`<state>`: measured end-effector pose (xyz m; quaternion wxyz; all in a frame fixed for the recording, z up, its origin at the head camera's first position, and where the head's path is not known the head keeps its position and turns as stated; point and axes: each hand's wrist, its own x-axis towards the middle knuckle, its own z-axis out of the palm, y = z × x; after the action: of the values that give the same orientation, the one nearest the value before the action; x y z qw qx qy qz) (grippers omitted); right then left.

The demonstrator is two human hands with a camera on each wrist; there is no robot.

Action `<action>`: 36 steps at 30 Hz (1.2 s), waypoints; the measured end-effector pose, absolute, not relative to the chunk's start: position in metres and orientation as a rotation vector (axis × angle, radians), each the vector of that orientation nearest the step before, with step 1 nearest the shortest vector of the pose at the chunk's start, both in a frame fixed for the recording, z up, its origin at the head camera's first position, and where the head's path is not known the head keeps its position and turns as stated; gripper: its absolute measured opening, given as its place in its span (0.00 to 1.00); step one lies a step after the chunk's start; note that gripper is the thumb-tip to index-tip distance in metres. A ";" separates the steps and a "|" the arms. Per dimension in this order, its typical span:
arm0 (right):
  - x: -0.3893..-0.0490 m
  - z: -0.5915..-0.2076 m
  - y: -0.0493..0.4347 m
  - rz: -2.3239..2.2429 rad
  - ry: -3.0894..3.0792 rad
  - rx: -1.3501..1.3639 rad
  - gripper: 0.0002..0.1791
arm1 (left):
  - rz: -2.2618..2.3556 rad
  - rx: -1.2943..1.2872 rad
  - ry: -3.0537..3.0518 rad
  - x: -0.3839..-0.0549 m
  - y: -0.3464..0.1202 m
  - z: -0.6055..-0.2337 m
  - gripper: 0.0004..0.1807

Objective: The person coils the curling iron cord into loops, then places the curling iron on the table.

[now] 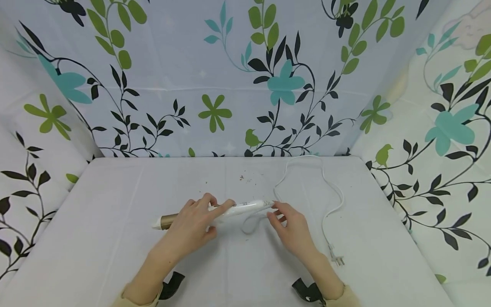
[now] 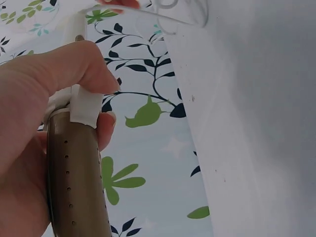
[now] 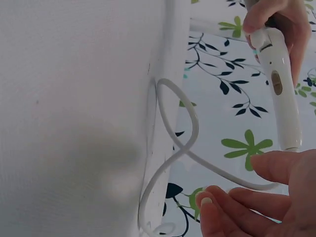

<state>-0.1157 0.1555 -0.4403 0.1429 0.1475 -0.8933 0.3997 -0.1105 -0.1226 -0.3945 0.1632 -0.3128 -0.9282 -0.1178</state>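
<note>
Off the table, a curling iron with a white handle (image 1: 249, 207) and a gold-brown barrel (image 2: 74, 173) dotted with small holes is held nearly level. My left hand (image 1: 195, 224) grips it around the middle, where a white tab (image 2: 85, 106) shows between the fingers. An oval gold-coloured part (image 3: 277, 83) sits on the handle. At the handle's cord end is my right hand (image 1: 293, 230), its thumb and fingers apart and loosely bent. The white cord (image 3: 192, 126) passes by these fingers; whether they touch it is hard to tell.
Beyond the handle, the cord loops across the white table (image 1: 115, 238) to a plug (image 1: 337, 259) at the right. Small brown crumbs (image 1: 242, 177) lie toward the back. Leaf-patterned cloth (image 1: 230, 85) hangs behind and at both sides. Black straps (image 1: 172, 285) are near the wrists.
</note>
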 end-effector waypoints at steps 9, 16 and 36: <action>-0.113 -0.447 0.148 1.283 -2.574 0.326 0.08 | -0.393 -0.871 -2.723 -0.104 -0.124 -0.392 0.41; -0.113 -0.447 0.147 1.432 -2.539 0.306 0.05 | -0.411 -0.877 -2.715 -0.102 -0.125 -0.389 0.42; -0.107 -0.449 0.133 1.656 -2.725 0.268 0.08 | -0.512 -0.745 -2.644 -0.108 -0.127 -0.391 0.35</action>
<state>-0.1068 0.1334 -0.4494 -0.0290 0.0837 -0.8512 0.5172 -0.1080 -0.1270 -0.3907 0.1728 -0.2625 -0.9320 -0.1806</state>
